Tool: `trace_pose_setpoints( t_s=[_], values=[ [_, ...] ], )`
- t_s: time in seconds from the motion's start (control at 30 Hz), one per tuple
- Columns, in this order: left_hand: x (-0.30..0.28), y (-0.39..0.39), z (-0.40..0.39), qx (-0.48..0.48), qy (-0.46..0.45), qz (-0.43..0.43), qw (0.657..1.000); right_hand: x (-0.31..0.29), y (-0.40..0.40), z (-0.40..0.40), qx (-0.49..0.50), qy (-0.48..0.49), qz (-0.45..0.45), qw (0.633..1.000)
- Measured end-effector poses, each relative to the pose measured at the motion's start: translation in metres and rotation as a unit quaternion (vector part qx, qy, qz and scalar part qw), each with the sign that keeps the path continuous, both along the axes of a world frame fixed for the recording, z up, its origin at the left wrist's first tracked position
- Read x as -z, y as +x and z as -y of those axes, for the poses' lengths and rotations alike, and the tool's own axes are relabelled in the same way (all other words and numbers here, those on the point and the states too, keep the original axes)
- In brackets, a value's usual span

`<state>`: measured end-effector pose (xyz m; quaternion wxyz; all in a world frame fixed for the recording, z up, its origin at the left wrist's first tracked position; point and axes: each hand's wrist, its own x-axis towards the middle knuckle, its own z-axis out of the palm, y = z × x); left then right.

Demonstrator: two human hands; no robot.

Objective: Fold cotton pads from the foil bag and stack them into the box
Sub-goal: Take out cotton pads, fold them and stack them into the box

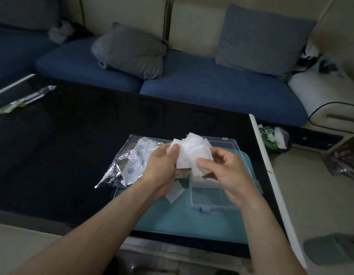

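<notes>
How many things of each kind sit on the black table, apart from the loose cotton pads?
Foil bag: 1
Clear plastic box: 1
Teal tray: 1
Long foil packet at the far left edge: 1
Total: 4

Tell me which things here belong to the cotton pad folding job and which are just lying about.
Part of the job:
cotton pads, held in both hands
loose pad on the teal mat
foil bag
clear box, lid open

Just lying about:
grey cushions
wrapper at the table's far left
floor bin
</notes>
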<state>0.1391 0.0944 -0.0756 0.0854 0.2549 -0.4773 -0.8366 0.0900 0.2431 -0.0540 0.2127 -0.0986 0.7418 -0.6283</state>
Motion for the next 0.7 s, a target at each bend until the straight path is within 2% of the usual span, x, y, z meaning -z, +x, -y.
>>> trace_pose_setpoints(
  t_s=[0.07, 0.17, 0.3, 0.43, 0.7],
  values=[
    [-0.002, 0.001, -0.001, 0.025, -0.001, 0.001, 1.0, 0.003, 0.0, 0.0, -0.007, 0.037, -0.038, 0.999],
    [-0.005, 0.003, 0.002, 0.072, 0.008, -0.006, 0.997, 0.005, 0.0, 0.0, -0.053, 0.126, -0.148, 0.979],
    [-0.006, 0.006, 0.009, 0.137, -0.047, -0.013, 0.989, 0.006, 0.003, -0.001, -0.134, 0.191, -0.223, 0.946],
    [-0.001, 0.006, 0.013, 0.109, -0.106, 0.007, 0.988, 0.006, 0.005, -0.003, -0.17, 0.192, -0.231, 0.939],
    [0.0, 0.006, 0.014, 0.09, -0.214, -0.003, 0.973, -0.003, -0.008, -0.021, -0.16, 0.083, -0.181, 0.967]
  ],
)
